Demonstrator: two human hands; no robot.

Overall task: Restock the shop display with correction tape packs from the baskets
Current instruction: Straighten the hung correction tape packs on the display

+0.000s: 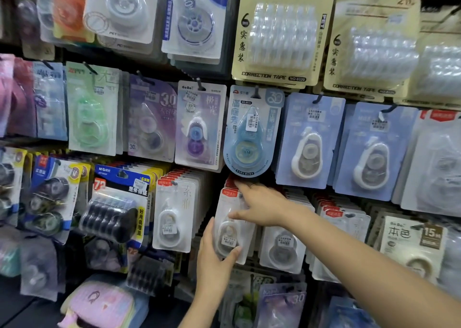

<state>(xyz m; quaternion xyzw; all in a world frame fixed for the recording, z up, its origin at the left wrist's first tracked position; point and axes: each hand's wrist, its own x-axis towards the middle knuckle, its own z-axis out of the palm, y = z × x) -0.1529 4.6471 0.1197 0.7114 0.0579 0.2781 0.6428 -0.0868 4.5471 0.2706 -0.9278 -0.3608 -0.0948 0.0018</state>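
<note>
A clear-white correction tape pack [225,230] with a red header is held against the middle of the display wall, in front of a row of the same packs. My left hand [212,255] grips its lower end, thumb across the front and fingers behind. My right hand [264,208] rests on its upper part with fingers straight. The index finger points up-left at the red headers behind, and the thumb lies on the pack's front. The hook for this row is hidden behind my fingers. No basket is in view.
Hooks full of packs cover the whole wall. There are matching white packs on the left [172,218] and right [282,250], a blue rounded pack [247,133] just above, black refill packs [117,203] and a beige pack [411,248]. A pink soft item [99,305] lies below left.
</note>
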